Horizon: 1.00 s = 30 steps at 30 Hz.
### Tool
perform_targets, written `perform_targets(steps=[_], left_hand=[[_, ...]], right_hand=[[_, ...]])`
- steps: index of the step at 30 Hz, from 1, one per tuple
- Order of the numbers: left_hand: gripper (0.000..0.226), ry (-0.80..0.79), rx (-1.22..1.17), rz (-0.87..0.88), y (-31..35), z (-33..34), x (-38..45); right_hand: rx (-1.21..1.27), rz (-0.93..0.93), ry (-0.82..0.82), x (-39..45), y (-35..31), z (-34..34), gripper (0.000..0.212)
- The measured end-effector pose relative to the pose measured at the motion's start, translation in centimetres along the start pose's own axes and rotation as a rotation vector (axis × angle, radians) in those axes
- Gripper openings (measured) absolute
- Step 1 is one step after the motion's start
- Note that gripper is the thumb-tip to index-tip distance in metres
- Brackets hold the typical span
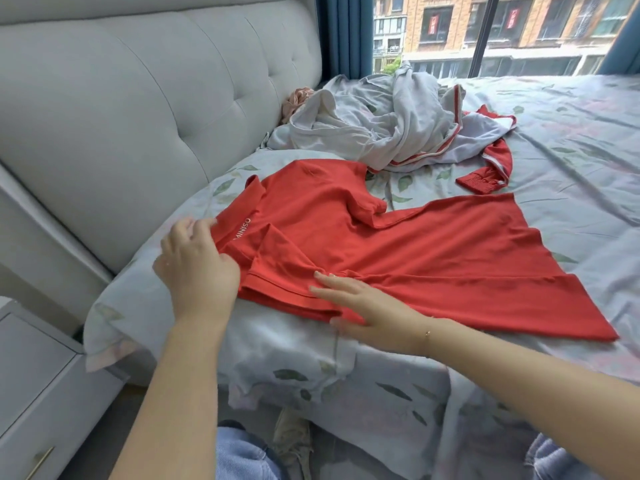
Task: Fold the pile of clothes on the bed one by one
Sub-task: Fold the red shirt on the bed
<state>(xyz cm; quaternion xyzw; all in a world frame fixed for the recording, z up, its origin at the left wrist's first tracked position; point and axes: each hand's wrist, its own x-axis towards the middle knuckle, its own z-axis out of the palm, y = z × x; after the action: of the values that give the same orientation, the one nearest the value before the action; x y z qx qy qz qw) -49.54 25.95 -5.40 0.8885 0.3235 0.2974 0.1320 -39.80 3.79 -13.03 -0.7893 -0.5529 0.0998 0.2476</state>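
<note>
A red polo shirt (415, 251) lies spread across the bed, its collar toward the headboard and its hem toward the right. The near sleeve is folded in over the body. My left hand (197, 265) rests at the shirt's collar and shoulder, fingers curled on the fabric there. My right hand (360, 303) lies flat with fingers spread on the folded near sleeve and the near edge. Behind the shirt sits a crumpled pile of grey clothes (391, 123) with red trim. A red cuffed piece (485, 174) trails out of the pile.
The bed has a pale floral sheet (571, 140) and a grey tufted headboard (138, 109) at the left. A pinkish bundle (298, 98) sits against the headboard. A white bedside cabinet (38, 375) stands at the lower left. A window (485, 32) with blue curtains lies beyond.
</note>
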Motion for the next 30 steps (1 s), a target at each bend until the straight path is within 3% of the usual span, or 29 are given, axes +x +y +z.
perform_targets(steps=[2, 4, 8, 12, 15, 18, 21, 26, 30], left_hand=[[0.044, -0.059, -0.058, 0.136, 2.3, 0.6, -0.6], [0.038, -0.252, -0.157, 0.315, 4.7, 1.9, -1.8], [0.048, -0.687, -0.213, 0.639, 8.9, 5.3, -6.1], [0.056, -0.79, -0.145, 0.803, 12.3, 9.1, -9.9], [0.054, -0.832, -0.1, 0.882, 14.3, 12.0, -12.3], [0.053, -0.831, -0.095, 0.909, 16.6, 14.2, -14.2], [0.058, -0.82, -0.12, 0.945, 19.3, 15.4, -16.0], [0.057, -0.755, -0.13, 0.93, 22.7, 17.3, -18.2], [0.054, -0.643, -0.064, 0.946, 23.6, 19.0, -18.9]], right_hand=[[0.134, 0.04, 0.137, -1.6, 0.2, -2.5, 0.045], [0.204, 0.163, 0.245, -3.7, 1.4, -5.2, 0.032], [0.045, 0.592, 0.351, -8.9, 6.9, -9.7, 0.021], [-0.064, 1.009, 0.41, -14.6, 12.6, -13.3, 0.019], [0.201, 1.221, 0.445, -18.8, 15.5, -14.0, 0.016], [0.585, 1.263, 0.523, -20.5, 17.5, -13.6, 0.013], [0.752, 1.231, 0.591, -19.4, 18.8, -14.1, 0.012], [0.623, 1.178, 0.501, -17.1, 20.0, -14.5, 0.025], [0.55, 0.991, 0.518, -16.2, 20.4, -13.4, 0.011]])
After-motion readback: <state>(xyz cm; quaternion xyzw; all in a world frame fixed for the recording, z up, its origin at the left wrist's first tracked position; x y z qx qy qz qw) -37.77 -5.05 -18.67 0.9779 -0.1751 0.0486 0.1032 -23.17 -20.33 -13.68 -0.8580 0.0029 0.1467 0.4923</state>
